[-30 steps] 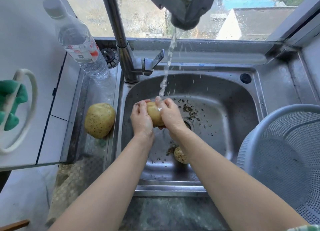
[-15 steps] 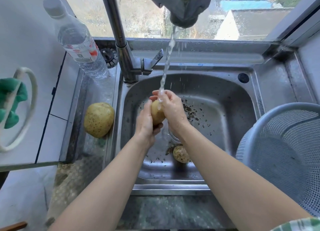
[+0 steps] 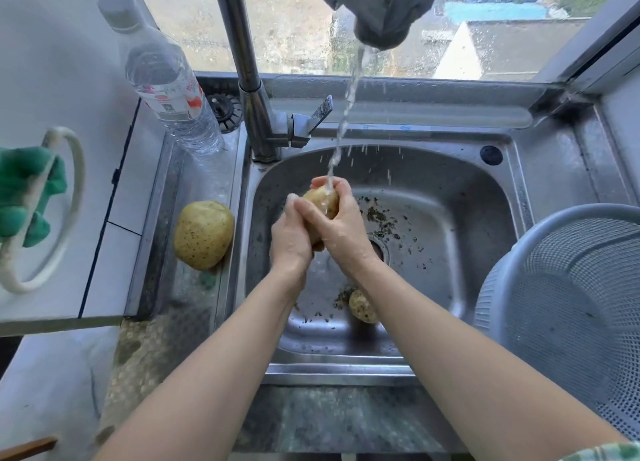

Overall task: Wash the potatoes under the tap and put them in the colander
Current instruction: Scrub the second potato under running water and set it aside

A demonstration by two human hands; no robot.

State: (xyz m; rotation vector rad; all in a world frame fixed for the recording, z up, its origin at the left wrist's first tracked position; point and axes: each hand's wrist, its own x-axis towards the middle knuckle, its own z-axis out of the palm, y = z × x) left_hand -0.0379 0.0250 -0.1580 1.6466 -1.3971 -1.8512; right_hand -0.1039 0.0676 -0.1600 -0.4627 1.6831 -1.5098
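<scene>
steel sink (image 3: 450,190) with the tap stream (image 3: 341,131) falling near its middle; grey colander (image 3: 561,304) at the right rim, no potato visible in it, well apart from the hands and on the right hand's side. left hand (image 3: 289,244) and right hand (image 3: 344,226) both wrap the held potato (image 3: 320,197) under the stream, its long axis pointing away from the person. large potato (image 3: 203,233) on the left ledge; small potato (image 3: 362,304) in the basin beside the right forearm
</scene>
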